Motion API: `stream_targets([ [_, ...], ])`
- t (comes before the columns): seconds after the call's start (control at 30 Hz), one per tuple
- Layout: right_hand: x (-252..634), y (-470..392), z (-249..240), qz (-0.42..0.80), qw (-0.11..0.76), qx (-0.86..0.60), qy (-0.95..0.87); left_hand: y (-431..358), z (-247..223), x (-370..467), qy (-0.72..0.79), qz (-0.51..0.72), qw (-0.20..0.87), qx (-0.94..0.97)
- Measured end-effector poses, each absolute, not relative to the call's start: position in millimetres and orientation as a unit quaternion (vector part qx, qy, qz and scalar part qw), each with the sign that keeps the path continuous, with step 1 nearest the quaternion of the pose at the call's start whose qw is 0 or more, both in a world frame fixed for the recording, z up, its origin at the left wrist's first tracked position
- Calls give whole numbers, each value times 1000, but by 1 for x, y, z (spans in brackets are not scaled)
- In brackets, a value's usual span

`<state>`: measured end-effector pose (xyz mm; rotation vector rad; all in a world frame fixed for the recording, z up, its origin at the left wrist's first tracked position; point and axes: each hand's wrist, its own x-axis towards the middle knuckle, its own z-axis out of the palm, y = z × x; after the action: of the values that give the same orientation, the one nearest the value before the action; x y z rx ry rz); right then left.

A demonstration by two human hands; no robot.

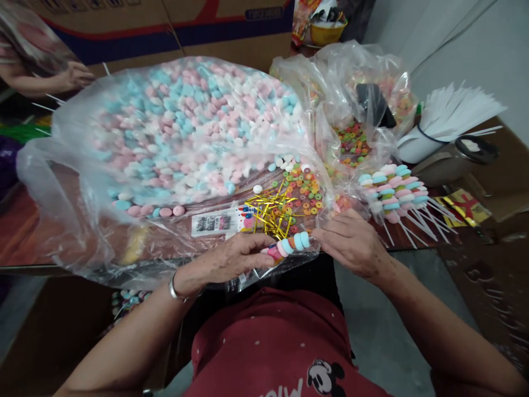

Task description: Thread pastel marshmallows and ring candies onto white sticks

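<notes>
A short skewer of pink, blue and orange candies (292,243) lies across the front edge of the table, in a clear wrapper. My left hand (243,255) is closed on its left end, thumb and fingers pinching the wrapper. At the skewer's right end my right hand (351,240) is closed, its fingertips by the last blue candy; what they pinch is too small to tell. Just beyond my hands lie gold twist ties (270,212), loose ring candies (308,193) and printed clear wrappers (215,222).
A big clear bag of pink, blue and white candies (185,121) covers the table's middle. Finished skewers (394,190) are piled at right, near white sticks (454,113) and a lidded mug (458,157). Another person's hand (76,75) is at upper left.
</notes>
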<state>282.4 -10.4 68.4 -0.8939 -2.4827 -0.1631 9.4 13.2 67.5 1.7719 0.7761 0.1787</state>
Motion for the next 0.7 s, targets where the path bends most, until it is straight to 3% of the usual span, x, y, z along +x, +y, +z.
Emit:
stream_targets([
  [0.17, 276, -10, 68, -10, 199, -292, -935, 3, 52, 17, 355, 119, 570, 731],
  [0.3, 269, -10, 59, -3, 209, -269, -940, 1, 41, 18, 354, 130, 546, 749],
  [0.53, 278, -7, 61, 2, 240, -281, -929, 9, 65, 9, 362, 73, 499, 784],
  [0.7, 277, -8, 62, 11, 218, -264, -939, 10, 64, 12, 336, 4, 587, 737],
])
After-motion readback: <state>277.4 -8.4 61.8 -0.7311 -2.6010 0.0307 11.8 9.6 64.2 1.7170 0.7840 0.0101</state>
